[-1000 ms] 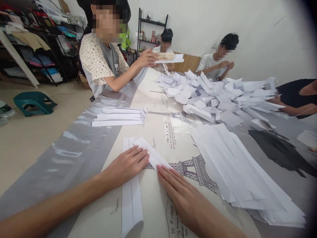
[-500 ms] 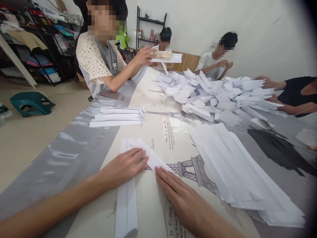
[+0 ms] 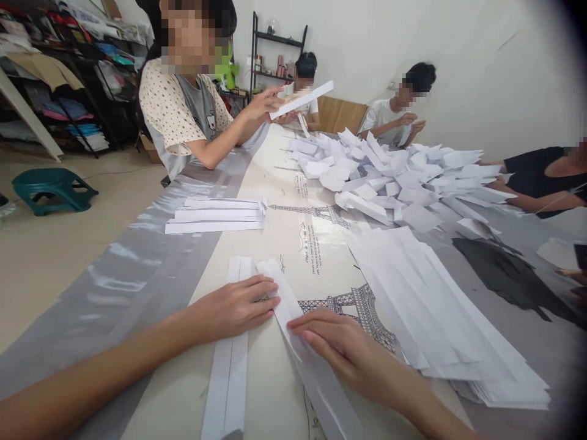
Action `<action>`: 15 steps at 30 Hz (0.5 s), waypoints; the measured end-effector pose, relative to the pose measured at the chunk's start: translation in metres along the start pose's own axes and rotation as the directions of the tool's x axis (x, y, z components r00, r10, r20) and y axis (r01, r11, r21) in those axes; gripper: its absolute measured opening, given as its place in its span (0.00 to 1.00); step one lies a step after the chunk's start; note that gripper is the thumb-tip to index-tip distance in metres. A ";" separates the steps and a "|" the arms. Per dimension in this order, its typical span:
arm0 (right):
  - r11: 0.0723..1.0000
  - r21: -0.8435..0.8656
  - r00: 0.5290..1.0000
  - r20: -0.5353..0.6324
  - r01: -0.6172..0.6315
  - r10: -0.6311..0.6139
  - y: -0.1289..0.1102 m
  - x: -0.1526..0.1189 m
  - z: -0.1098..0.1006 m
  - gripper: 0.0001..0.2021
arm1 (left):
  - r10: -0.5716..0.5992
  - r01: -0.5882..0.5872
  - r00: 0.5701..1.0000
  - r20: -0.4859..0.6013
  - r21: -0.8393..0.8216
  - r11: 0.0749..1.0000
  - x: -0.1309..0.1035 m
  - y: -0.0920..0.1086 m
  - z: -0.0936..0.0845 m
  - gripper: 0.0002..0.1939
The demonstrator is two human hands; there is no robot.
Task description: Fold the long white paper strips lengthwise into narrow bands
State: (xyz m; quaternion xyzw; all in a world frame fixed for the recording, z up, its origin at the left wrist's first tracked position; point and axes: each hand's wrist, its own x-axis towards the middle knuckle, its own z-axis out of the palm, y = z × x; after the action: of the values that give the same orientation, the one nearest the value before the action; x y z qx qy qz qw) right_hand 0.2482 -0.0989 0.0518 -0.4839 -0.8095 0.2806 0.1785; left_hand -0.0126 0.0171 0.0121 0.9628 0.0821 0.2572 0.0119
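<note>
A white folded paper strip (image 3: 316, 379) lies slanted on the table in front of me. My left hand (image 3: 247, 308) rests at its upper left edge, fingers bent and close together, fingertips touching the paper. Lower down, my right hand (image 3: 348, 348) has its fingers together and its fingertips against the strip; the thumb lies under the index finger. Beneath my left wrist runs a flat pair of folded paper strips (image 3: 227, 379). To the right of my right hand sits a fanned stack of white paper sheets (image 3: 431, 305).
More folded strips (image 3: 217, 215) lie beyond my left hand. A large heap of folded paper pieces (image 3: 385, 171) covers the far table, with a dark sheet (image 3: 509, 269) at right. Several people sit around; one person (image 3: 183, 116) holds folded paper. A green stool (image 3: 54, 189) stands on the floor.
The slanted strip has come down toward me and now shows more of its length. My right hand has turned from lying flat to having its fingertips on the strip. The left hand barely moved.
</note>
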 end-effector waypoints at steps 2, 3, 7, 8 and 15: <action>0.990 -0.090 0.989 -0.089 0.111 -0.119 0.006 0.009 0.016 0.14 | -0.019 0.018 1.000 -0.002 -0.069 0.997 -0.002 -0.002 0.001 0.12; 0.978 -0.141 0.982 -0.090 0.151 -0.165 0.008 0.012 0.023 0.16 | -0.031 0.031 0.999 -0.005 -0.097 0.995 -0.003 -0.003 0.002 0.12; 0.936 -0.274 0.967 -0.067 0.219 -0.246 0.011 0.017 0.035 0.21 | -0.099 0.097 0.995 -0.008 -0.107 0.990 -0.005 -0.002 0.004 0.10; 0.927 -0.295 0.964 -0.059 0.232 -0.260 0.010 0.017 0.036 0.21 | -0.122 0.121 0.992 -0.012 -0.058 0.991 -0.005 0.000 0.005 0.10; 0.897 -0.358 0.961 0.004 0.260 -0.277 0.004 0.016 0.036 0.23 | -0.169 0.151 0.985 0.011 0.404 0.902 -0.004 0.010 0.011 0.16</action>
State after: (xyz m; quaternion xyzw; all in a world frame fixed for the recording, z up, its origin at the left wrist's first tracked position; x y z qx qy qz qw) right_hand 0.2232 -0.0933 0.0216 -0.3982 -0.9012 0.0912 0.1444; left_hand -0.0090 0.0067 0.0011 0.9403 0.2116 0.2111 -0.1629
